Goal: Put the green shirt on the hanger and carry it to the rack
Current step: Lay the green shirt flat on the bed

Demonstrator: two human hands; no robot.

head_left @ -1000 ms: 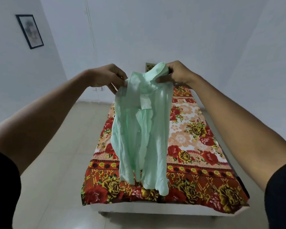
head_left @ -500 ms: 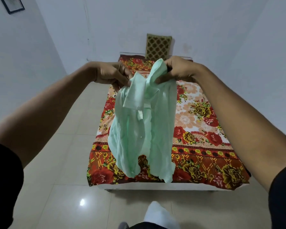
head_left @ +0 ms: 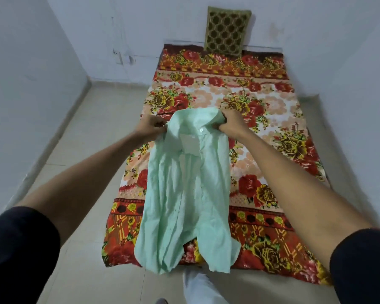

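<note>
Now left hand (head_left: 150,128), right hand (head_left: 230,126) grip green shirt (head_left: 184,194) collar.

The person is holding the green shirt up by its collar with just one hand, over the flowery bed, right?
Not quite. Both hands hold it: the left hand and the right hand each grip the collar of the green shirt, as the head view shows. The rest is right: it hangs over the flowery bed.

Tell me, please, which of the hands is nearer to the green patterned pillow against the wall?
Right. The right hand grips the green shirt collar below the pillow; the left hand grips the collar's other side, further left of it.
</note>
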